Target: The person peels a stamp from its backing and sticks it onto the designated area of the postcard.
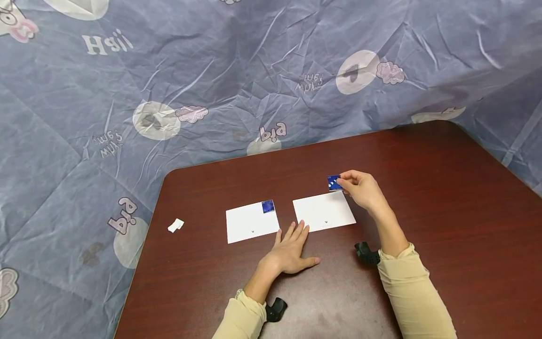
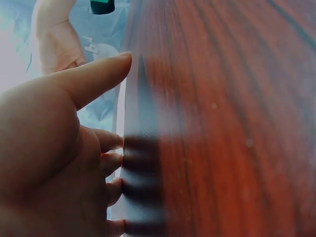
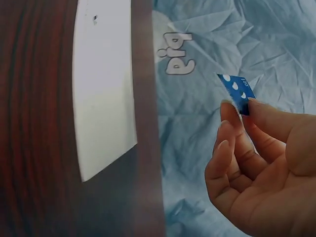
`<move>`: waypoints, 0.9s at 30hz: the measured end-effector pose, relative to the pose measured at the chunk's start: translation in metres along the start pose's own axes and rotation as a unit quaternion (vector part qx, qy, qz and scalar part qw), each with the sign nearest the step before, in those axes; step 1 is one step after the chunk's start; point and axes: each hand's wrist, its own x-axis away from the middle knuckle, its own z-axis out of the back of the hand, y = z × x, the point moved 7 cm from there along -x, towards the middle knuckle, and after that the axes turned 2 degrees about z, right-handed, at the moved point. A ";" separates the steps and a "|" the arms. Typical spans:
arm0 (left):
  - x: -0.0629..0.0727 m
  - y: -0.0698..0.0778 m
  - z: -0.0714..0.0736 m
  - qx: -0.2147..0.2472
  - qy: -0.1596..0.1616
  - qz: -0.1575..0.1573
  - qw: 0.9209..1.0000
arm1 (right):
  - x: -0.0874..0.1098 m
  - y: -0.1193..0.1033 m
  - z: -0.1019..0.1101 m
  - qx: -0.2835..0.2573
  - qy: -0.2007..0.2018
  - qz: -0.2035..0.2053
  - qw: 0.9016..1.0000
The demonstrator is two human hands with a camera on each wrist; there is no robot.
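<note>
Between thumb and fingertips, my right hand (image 1: 362, 190) pinches a small blue stamp (image 1: 333, 182) with white moon shapes. The right wrist view shows the same stamp (image 3: 238, 94) tilted, the digits 120 along its edge. It is held above the far right corner of a white envelope (image 1: 323, 211). My left hand (image 1: 289, 252) lies spread on the table, its fingertips at the near left corner of that envelope and its little finger by another white envelope (image 1: 250, 226). A dark blue stamp (image 1: 268, 206) sits in that left envelope's upper right corner.
Small white paper scraps (image 1: 175, 225) lie at the left of the dark red wooden table (image 1: 203, 278). A wrinkled blue-grey printed cloth (image 1: 237, 84) hangs behind the table. Black devices (image 1: 276, 310) are worn at both wrists.
</note>
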 end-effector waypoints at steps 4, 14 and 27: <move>0.000 -0.001 0.001 0.004 -0.002 -0.004 1.000 | -0.005 0.015 -0.004 0.003 -0.006 -0.022 1.000; 0.001 0.000 0.004 0.006 -0.001 -0.007 1.000 | -0.010 0.045 -0.012 0.032 -0.017 -0.074 0.997; 0.001 0.001 0.004 0.003 0.000 -0.006 1.000 | -0.009 0.061 -0.014 0.035 -0.032 -0.131 0.990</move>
